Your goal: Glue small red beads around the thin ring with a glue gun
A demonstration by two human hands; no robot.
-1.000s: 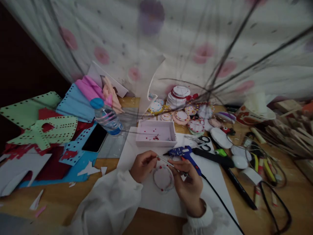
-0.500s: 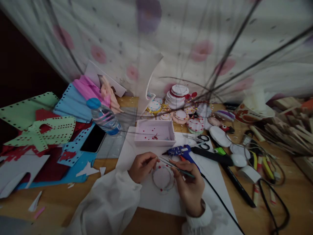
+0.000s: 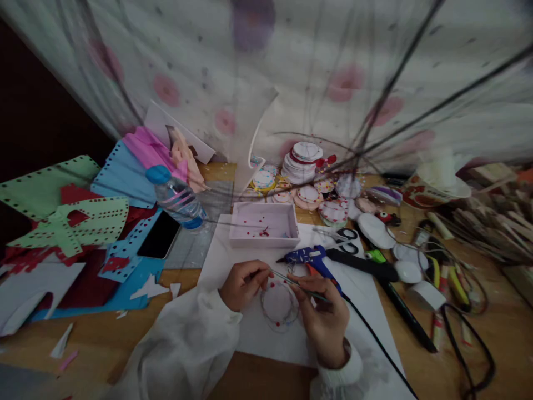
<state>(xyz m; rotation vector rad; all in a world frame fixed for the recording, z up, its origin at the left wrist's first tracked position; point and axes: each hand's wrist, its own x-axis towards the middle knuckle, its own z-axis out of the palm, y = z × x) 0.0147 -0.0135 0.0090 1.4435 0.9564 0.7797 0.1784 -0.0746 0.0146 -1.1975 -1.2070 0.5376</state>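
My right hand (image 3: 325,311) is closed around slim metal tweezers (image 3: 310,291), whose tips point left. Fingers pinched together, my left hand (image 3: 245,284) meets the tweezers' tips; whatever it holds is too small to make out. Below and between the hands, a round white disc (image 3: 278,305) with red dots round its edge lies on a white sheet (image 3: 258,339). Just beyond them stands a shallow pale pink box (image 3: 245,242) with a few tiny red pieces inside. To its right a blue glue gun (image 3: 306,255) lies on the sheet, its cord running toward me.
A water bottle (image 3: 177,197), a phone (image 3: 159,236) and cut coloured paper (image 3: 83,222) occupy the left. Decorated round pieces (image 3: 308,197) are grouped at the back. Scissors (image 3: 346,240), a black marker (image 3: 410,316), cables (image 3: 485,355) and wooden sticks (image 3: 478,211) are on the right.
The hands, tweezers and disc are almost where they were. The view has shifted only very slightly.
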